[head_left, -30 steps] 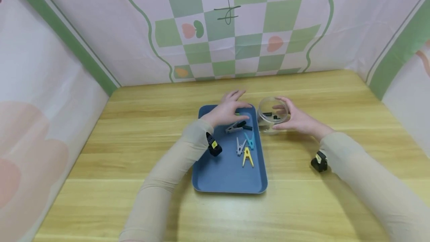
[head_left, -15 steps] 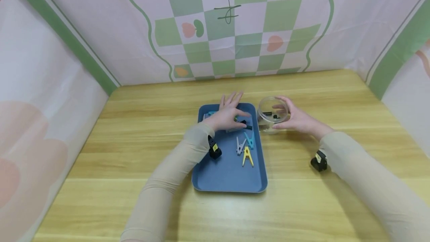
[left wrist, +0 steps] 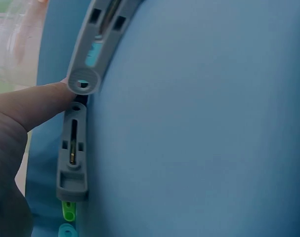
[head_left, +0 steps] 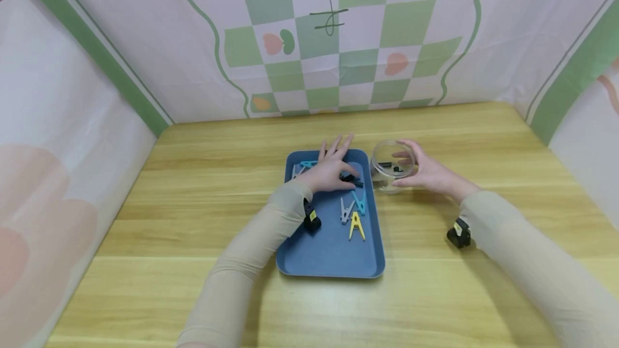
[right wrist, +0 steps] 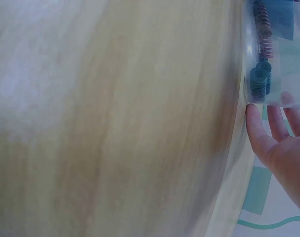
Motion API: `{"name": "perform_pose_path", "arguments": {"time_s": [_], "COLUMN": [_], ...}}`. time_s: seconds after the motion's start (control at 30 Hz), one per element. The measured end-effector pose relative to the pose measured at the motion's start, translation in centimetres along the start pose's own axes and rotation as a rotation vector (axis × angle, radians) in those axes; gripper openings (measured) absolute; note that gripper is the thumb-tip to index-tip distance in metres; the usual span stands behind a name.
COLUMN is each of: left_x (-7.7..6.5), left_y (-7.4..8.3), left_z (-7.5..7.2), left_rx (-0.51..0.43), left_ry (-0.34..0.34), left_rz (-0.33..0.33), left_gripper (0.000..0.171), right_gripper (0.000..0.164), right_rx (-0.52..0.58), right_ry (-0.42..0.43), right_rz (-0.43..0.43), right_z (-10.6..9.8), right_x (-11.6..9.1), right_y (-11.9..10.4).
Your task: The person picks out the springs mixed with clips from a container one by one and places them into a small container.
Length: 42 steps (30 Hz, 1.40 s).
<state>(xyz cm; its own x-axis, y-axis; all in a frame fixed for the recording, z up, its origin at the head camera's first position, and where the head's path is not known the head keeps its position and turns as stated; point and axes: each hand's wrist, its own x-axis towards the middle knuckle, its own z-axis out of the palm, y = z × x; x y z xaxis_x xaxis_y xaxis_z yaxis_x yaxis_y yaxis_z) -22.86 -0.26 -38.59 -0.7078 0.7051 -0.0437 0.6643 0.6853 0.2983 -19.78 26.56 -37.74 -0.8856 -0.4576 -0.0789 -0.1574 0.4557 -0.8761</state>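
Observation:
My left hand is over the far half of a blue tray, thumb and forefinger spread around small black coil springs. The other fingers extend over the far rim. In the left wrist view, one fingertip meets the end of a grey clothespin, with another grey clothespin above it. On the right, my right hand holds a clear round jar by its side, thumb and fingers around it. Several dark coil springs lie inside the jar.
Nearer in the tray lie a light grey clothespin, a teal clothespin and a yellow clothespin. Another teal clothespin lies at the far left. A wooden table surrounds the tray, with patterned cloth behind.
My left hand has come lower and slightly nearer over the tray, its thumb and forefinger closing in around the black coil springs. The right hand and jar have stayed put.

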Motion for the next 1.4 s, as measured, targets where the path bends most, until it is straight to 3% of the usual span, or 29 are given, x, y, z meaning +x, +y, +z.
{"name": "perform_pose_path", "arguments": {"time_s": [0.3,0.9,1.4], "left_x": [0.18,0.49,0.36], "left_y": [0.09,0.23,0.29], "left_z": [0.26,0.62,0.59], "left_rx": [0.049,0.028,0.036], "left_ry": [-0.016,0.018,0.000], "left_rz": [0.001,0.014,0.012], "left_gripper": [0.027,0.017,0.016], "right_gripper": [0.102,0.103,0.103], "right_rx": [0.003,-0.001,0.001], "right_ry": [0.009,0.001,0.007], "right_rz": [-0.004,-0.005,-0.008], "right_z": [-0.02,-0.08,0.05], "right_x": [-0.08,0.06,-0.14], "right_y": [0.23,-0.02,-0.08]}}
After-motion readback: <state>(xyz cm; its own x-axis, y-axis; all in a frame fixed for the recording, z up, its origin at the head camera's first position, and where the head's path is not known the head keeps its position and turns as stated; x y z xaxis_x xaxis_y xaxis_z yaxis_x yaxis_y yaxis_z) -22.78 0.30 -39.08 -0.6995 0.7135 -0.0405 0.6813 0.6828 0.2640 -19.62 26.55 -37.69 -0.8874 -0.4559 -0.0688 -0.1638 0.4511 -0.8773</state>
